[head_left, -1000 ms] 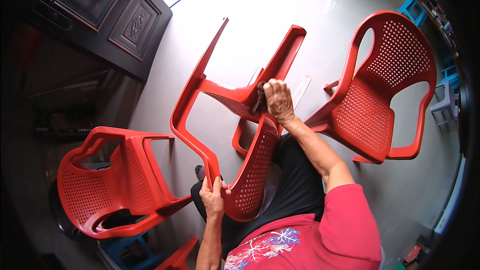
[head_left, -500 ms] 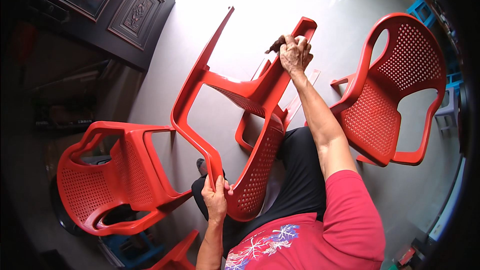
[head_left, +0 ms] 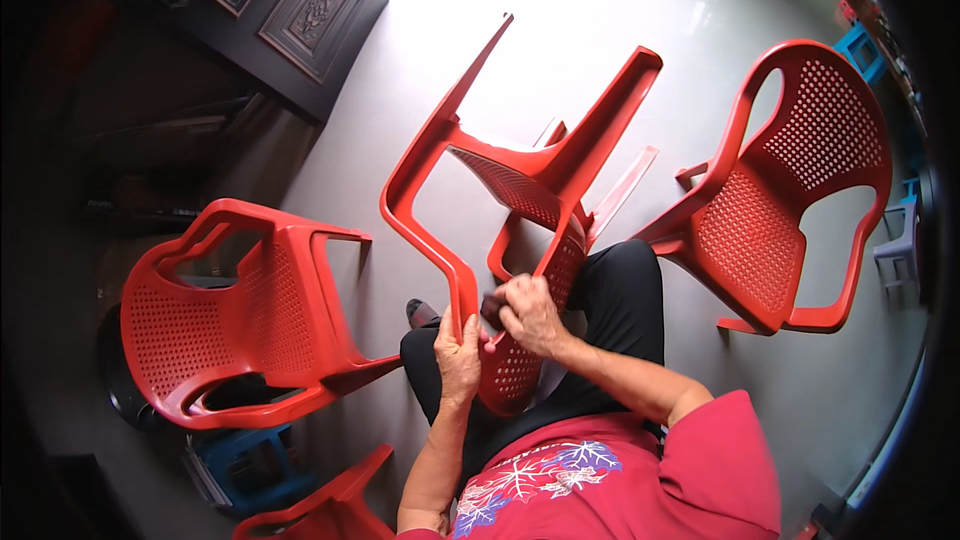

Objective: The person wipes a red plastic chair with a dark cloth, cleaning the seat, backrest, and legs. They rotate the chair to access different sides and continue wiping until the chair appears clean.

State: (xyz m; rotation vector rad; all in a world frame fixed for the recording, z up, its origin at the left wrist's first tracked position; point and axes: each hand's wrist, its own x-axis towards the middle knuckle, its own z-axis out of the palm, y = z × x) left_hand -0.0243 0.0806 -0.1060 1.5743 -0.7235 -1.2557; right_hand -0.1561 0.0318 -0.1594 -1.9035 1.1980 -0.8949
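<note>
While the left hand (head_left: 458, 358) grips the tipped red plastic chair (head_left: 520, 190) by its armrest, the right hand (head_left: 527, 313) just beside it presses a dark cloth (head_left: 492, 309) against the perforated back.

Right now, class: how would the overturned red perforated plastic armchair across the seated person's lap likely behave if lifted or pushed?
The overturned red perforated plastic armchair probably is light for its size: it rests on a lap, steadied by the left hand. Its thin moulded legs likely flex a little. Legs up, balanced on its backrest, it seems apt to tip if released.
</note>
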